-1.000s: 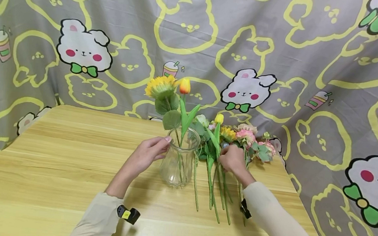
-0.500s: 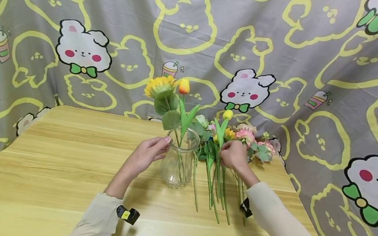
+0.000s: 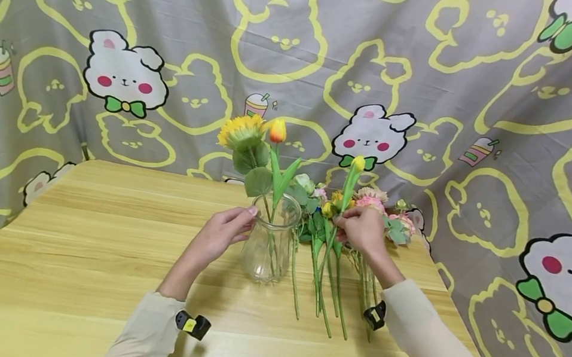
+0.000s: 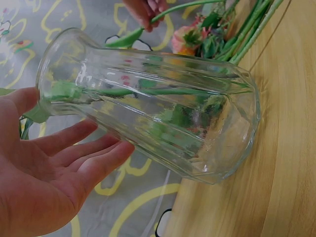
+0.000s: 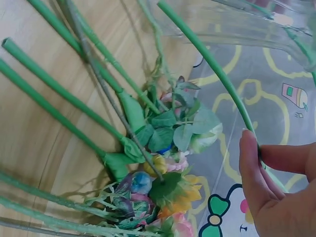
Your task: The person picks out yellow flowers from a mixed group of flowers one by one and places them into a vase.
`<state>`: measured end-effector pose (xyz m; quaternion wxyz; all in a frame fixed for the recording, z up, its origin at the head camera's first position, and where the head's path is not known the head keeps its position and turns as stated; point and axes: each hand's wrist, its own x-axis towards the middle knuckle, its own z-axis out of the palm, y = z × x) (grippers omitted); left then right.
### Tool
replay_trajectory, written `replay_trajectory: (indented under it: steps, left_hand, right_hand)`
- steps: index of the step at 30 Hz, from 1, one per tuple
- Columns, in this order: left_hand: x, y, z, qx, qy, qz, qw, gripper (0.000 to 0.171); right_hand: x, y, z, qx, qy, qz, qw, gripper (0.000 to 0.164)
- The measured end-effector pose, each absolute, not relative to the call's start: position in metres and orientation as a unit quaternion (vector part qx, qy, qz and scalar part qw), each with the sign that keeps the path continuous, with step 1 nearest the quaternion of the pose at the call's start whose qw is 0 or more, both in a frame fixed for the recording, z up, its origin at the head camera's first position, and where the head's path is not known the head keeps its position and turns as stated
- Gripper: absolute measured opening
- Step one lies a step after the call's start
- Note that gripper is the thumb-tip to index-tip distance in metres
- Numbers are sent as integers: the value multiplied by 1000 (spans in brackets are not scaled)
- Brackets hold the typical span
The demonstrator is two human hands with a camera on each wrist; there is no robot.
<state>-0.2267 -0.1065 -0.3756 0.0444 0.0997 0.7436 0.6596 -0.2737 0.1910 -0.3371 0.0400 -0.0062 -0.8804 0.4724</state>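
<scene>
A clear glass vase [image 3: 256, 259] stands upright on the table. In it are a sunflower [image 3: 241, 131] and an orange-red tulip [image 3: 278, 131]. My left hand [image 3: 225, 226] touches the vase's left side, thumb at the rim; the left wrist view shows its fingers fairly straight along the glass [image 4: 148, 116]. Right of the vase, my right hand [image 3: 365, 232] pinches the stem of a yellow tulip [image 3: 357, 165] between thumb and fingers. This tulip is raised over the other flowers, bloom up. In the right wrist view its bare green stem [image 5: 212, 61] reaches up towards the vase.
Several artificial flowers lie on the wooden table [image 3: 111, 228] right of the vase, with pink blooms [image 3: 372, 199], a yellow sunflower [image 5: 185, 195] and stems [image 3: 330, 317] pointing towards me. A patterned grey curtain [image 3: 197, 28] hangs behind the table and along its sides.
My right hand has lifted the yellow tulip up out of the pile and shifted slightly right; the bloom now stands higher. My left hand and the vase have stayed in place.
</scene>
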Motion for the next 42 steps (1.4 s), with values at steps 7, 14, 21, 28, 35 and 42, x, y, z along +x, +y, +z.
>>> replay_trajectory:
  steps: [7, 14, 21, 28, 35, 42]
  left_hand:
    - [-226, -107, -376, 100, 742, 662, 44, 70]
    - [-227, -107, -376, 101, 741, 662, 44, 70]
    - [-226, -107, -375, 102, 740, 663, 45, 69]
    - [-226, -107, -375, 101, 742, 662, 45, 70]
    - [-226, -107, -375, 99, 742, 662, 45, 70]
    - [-227, -107, -376, 100, 739, 665, 47, 71]
  right_hand:
    - [-271, 193, -329, -22, -851, 524, 29, 25]
    - [-269, 193, -320, -28, -813, 580, 41, 26]
    - [-266, 193, -311, -34, -785, 616, 52, 30]
    - [-265, 195, -302, -34, -777, 624, 80, 32]
    - [-266, 197, -291, -20, -765, 632, 118, 26]
    - [-267, 195, -277, -9, -751, 643, 150, 19]
